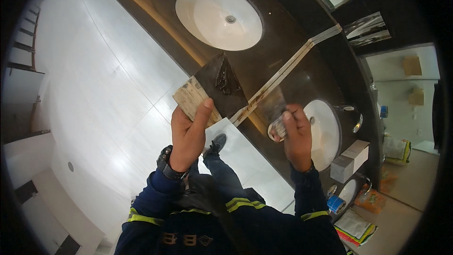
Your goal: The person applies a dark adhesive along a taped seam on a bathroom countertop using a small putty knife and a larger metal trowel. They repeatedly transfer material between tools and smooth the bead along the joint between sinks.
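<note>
While the left hand point(188, 134) grips a dark, smeared scraper point(214, 90), the right hand point(297, 137) pinches a blurred spatula point(274, 105).

A bare stretch of polished dark brown countertop point(278, 42) leaves a hand room to pass between a white oval basin point(207, 14) and pale parallel strips of tape point(325, 34). A dark square plate with a pale, worn grip point(207, 73) in the left hand point(188, 130) and a blurred flat blade point(273, 106) in the right hand point(297, 134) leave only a narrow gap between them. A grey-and-white rectangular box point(349, 160) obstructs the counter beside a second white oval basin point(323, 130).
</note>
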Available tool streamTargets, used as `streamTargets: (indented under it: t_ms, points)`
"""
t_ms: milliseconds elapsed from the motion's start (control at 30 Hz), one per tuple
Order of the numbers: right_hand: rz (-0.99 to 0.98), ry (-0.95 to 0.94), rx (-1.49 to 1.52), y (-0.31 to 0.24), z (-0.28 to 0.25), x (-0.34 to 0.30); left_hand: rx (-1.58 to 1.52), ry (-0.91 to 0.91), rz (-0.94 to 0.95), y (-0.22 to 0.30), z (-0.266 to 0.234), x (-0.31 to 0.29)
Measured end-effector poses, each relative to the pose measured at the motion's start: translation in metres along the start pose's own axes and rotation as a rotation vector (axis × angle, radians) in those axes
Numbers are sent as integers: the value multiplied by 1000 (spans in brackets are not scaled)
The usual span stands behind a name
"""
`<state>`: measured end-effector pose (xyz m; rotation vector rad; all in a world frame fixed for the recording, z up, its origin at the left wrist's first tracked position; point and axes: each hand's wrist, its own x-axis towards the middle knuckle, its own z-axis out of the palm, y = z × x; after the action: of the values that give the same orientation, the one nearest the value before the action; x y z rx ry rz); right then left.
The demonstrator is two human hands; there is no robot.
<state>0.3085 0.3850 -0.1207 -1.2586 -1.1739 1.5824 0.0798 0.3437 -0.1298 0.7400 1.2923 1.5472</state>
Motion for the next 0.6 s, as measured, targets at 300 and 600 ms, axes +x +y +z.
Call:
streamTargets:
  t_ms: [300,600]
  points:
    - [125,-97,-75,-4,20,8,257,-65,272,-11,11,-5]
    - [4,-111,-58,-50,24,8,506,-284,345,-1,3,-20]
